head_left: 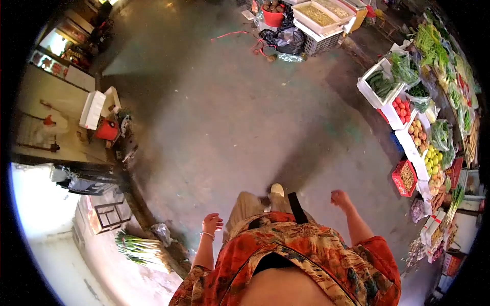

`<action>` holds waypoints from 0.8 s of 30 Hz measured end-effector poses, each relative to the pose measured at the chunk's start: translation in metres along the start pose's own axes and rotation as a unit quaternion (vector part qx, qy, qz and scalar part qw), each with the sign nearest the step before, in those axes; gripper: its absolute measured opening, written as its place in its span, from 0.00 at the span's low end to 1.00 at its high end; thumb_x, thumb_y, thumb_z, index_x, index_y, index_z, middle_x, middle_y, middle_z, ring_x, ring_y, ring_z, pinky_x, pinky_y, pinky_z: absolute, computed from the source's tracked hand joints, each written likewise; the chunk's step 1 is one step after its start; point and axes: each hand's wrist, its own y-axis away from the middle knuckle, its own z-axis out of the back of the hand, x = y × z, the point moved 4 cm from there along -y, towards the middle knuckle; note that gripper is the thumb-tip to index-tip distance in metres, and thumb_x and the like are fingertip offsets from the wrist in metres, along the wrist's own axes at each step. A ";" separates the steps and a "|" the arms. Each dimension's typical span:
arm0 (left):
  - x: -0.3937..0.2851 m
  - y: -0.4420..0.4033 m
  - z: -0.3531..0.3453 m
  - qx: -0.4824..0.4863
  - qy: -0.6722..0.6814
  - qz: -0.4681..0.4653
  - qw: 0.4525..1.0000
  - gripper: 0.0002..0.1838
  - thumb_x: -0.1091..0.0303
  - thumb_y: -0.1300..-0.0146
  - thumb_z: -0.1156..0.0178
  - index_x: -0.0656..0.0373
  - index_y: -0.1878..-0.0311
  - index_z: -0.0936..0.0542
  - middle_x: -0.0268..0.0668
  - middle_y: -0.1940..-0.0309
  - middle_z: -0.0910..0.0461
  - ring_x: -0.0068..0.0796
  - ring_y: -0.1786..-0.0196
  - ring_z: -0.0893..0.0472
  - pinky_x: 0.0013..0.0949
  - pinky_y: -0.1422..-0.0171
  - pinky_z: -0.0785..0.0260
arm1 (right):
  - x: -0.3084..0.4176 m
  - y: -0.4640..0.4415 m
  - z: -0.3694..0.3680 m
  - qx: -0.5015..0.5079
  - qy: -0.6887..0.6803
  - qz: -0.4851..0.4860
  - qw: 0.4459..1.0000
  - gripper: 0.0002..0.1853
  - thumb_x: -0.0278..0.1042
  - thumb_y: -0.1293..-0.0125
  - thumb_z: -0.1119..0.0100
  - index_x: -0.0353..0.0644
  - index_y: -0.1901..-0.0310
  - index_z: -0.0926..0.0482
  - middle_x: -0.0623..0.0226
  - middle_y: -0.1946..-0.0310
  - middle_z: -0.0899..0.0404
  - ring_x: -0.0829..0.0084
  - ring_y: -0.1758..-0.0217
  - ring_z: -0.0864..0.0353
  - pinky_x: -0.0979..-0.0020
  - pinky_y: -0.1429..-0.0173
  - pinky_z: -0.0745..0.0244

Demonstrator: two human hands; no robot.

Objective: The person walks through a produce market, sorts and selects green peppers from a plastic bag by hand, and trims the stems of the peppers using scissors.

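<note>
My left hand [212, 224] hangs at my side with its fingers loosely bent and apart, and nothing is in it. A bracelet [206, 235] circles that wrist. On the other side, my right hand [338, 198] swings out from the body with its fingers curled in, and no object shows in it. Neither hand touches anything. Between them are my patterned orange-red shirt [301, 245], beige trousers [245, 206] and one light shoe [277, 189]. A black strap [297, 208] sticks out at the waist.
Concrete floor [229, 127] stretches ahead. Along the right run tomatoes [401, 109], green fruit [433, 159] and a red basket [404, 178]. White trays [316, 18] and black bags [288, 41] stand ahead. At left are green onions [140, 250] and a red bucket [106, 130].
</note>
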 end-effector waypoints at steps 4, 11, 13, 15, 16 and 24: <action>-0.049 -0.039 -0.005 -0.027 -0.044 0.026 0.998 0.15 0.70 0.37 0.46 0.59 0.47 0.26 0.42 0.66 0.19 0.32 0.72 0.18 0.34 0.74 0.24 | 0.154 -0.062 0.044 -0.053 -0.082 0.038 0.994 0.14 0.35 0.38 0.48 0.39 0.54 0.21 0.68 0.75 0.22 0.77 0.75 0.24 0.73 0.74 0.31; -0.119 -0.195 0.014 -0.016 -0.017 0.109 0.994 0.11 0.66 0.36 0.45 0.52 0.50 0.26 0.42 0.67 0.20 0.35 0.75 0.20 0.38 0.75 0.25 | 0.266 -0.189 0.019 0.014 -0.144 0.063 0.987 0.16 0.34 0.37 0.45 0.39 0.48 0.24 0.67 0.69 0.21 0.76 0.68 0.20 0.74 0.65 0.27; -0.187 -0.198 -0.010 0.006 0.054 0.139 0.989 0.11 0.65 0.37 0.44 0.50 0.52 0.25 0.43 0.68 0.21 0.38 0.77 0.22 0.40 0.76 0.26 | 0.281 -0.195 0.014 0.042 -0.102 0.033 0.993 0.17 0.34 0.37 0.45 0.40 0.48 0.25 0.67 0.69 0.20 0.76 0.68 0.20 0.74 0.64 0.27; -0.241 -0.247 -0.018 0.030 0.058 0.180 0.982 0.12 0.69 0.39 0.45 0.49 0.51 0.25 0.43 0.68 0.21 0.38 0.77 0.22 0.40 0.77 0.27 | 0.308 -0.187 0.003 0.116 -0.115 -0.031 0.986 0.17 0.35 0.37 0.44 0.40 0.48 0.25 0.67 0.68 0.20 0.75 0.67 0.20 0.72 0.64 0.26; -0.302 -0.241 -0.040 0.046 0.119 0.182 0.975 0.14 0.71 0.40 0.45 0.50 0.51 0.25 0.41 0.68 0.21 0.36 0.77 0.22 0.38 0.78 0.27 | 0.322 -0.191 0.006 0.119 -0.120 -0.037 0.985 0.17 0.35 0.37 0.44 0.40 0.48 0.25 0.67 0.68 0.20 0.75 0.67 0.20 0.72 0.64 0.26; -0.563 -0.338 -0.158 -0.010 -0.111 -0.068 0.991 0.15 0.69 0.40 0.44 0.57 0.48 0.26 0.39 0.68 0.20 0.30 0.71 0.19 0.31 0.73 0.25 | 0.378 -0.251 0.048 0.119 -0.233 -0.036 0.964 0.15 0.33 0.37 0.45 0.41 0.49 0.25 0.68 0.69 0.21 0.75 0.67 0.20 0.72 0.69 0.29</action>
